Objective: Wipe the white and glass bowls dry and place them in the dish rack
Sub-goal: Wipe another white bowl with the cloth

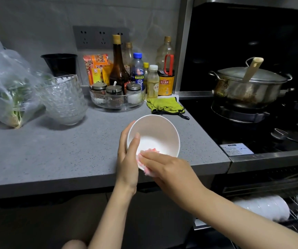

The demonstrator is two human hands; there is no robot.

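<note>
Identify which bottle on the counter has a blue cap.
The small plastic bottle standing just right of the tall dark bottle. Its cap is blue, while the other bottles' caps are tan, yellow or white.

Open room is seen along the worktop's [55,155] front; the back is blocked by stacked glass bowls [64,101], bottles [119,69] and a spice tray [117,105].

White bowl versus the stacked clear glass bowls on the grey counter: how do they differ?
The smooth opaque white bowl is single; the clear textured glass bowls are stacked. The white bowl is held tilted by the left hand; the glass bowls rest on the grey counter. The right hand holds a pink cloth inside the white bowl; no hand touches the glass bowls. Both are round, deep bowls.
</note>
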